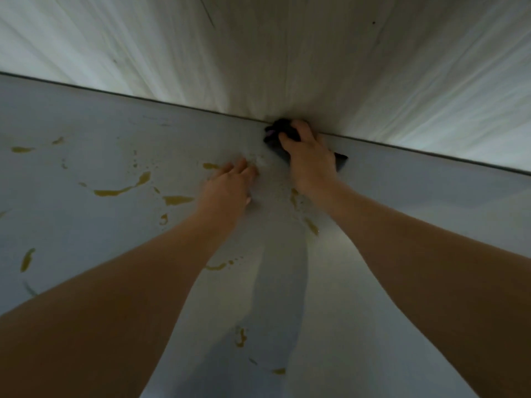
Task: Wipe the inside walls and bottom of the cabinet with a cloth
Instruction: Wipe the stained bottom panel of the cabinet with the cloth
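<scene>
Dark bunched cloth [280, 133] at the seam of stained cabinet bottom [115, 133] and back wall [287, 53]

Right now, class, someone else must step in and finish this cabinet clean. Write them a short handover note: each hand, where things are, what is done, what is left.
Right hand grips the dark cloth, pressed into the seam where the cabinet bottom meets the back wall.
Left hand rests flat on the bottom, holding nothing.
Done: cannot tell how much; a smoother band runs between the arms.
Left: yellowish stains spread across the bottom, mostly on the left, a few between the arms near the front. The walls show no clear sign of wiping.
</scene>
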### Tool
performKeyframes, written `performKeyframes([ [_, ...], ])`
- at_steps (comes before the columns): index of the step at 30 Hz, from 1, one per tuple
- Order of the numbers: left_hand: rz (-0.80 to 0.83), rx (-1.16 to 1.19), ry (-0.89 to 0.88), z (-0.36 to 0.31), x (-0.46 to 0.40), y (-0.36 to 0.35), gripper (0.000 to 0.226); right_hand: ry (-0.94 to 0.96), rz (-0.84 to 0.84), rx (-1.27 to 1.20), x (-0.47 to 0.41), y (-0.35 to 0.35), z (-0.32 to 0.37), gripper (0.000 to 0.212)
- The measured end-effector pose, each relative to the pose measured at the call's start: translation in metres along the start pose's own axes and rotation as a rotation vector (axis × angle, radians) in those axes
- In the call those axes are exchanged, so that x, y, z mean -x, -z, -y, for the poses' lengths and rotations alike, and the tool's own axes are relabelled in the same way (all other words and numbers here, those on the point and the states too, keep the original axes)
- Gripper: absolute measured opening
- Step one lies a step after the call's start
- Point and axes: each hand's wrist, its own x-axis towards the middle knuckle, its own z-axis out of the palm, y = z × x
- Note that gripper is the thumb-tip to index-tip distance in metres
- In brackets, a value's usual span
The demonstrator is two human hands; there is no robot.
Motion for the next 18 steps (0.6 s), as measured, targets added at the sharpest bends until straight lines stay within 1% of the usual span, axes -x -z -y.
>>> performKeyframes([
  [2, 0.01, -0.015, 0.006, -0.003, 0.0, 0.004, 0.062, 0.039, 0.045, 0.023, -0.006, 0.001, 0.0, 0.056],
  [4, 0.036, -0.008, 0.011, -0.003, 0.0, 0.005, 0.062, 0.127, 0.081, 0.007, -0.002, 0.003, -0.023, 0.054],
  [5, 0.046, 0.01, 0.017, -0.003, 0.0, 0.005, 0.062, 0.125, 0.082, -0.026, 0.003, 0.006, -0.038, 0.052],
  [7, 0.06, 0.052, 0.025, -0.002, -0.001, 0.004, 0.061, 0.051, 0.052, -0.063, 0.015, 0.01, -0.067, 0.051],
  [9, 0.063, 0.065, 0.027, -0.001, -0.002, 0.003, 0.06, -0.005, 0.005, -0.039, 0.02, 0.012, -0.08, 0.054],
  [11, 0.06, 0.046, 0.026, -0.002, -0.003, 0.001, 0.059, -0.084, -0.044, -0.072, 0.019, 0.01, -0.071, 0.05],
  [13, 0.059, 0.021, 0.029, -0.003, -0.004, -0.001, 0.058, -0.142, -0.077, -0.082, 0.023, 0.004, -0.046, 0.045],
  [14, 0.06, 0.01, 0.033, -0.003, -0.005, -0.001, 0.057, -0.113, -0.082, -0.061, 0.028, -0.001, -0.033, 0.046],
  [16, 0.063, -0.008, 0.048, -0.004, -0.006, 0.0, 0.054, 0.004, -0.037, -0.031, 0.038, -0.009, -0.013, 0.048],
  [18, 0.082, -0.006, 0.052, -0.005, -0.007, 0.001, 0.053, 0.099, 0.018, -0.048, 0.041, -0.008, -0.016, 0.051],
])
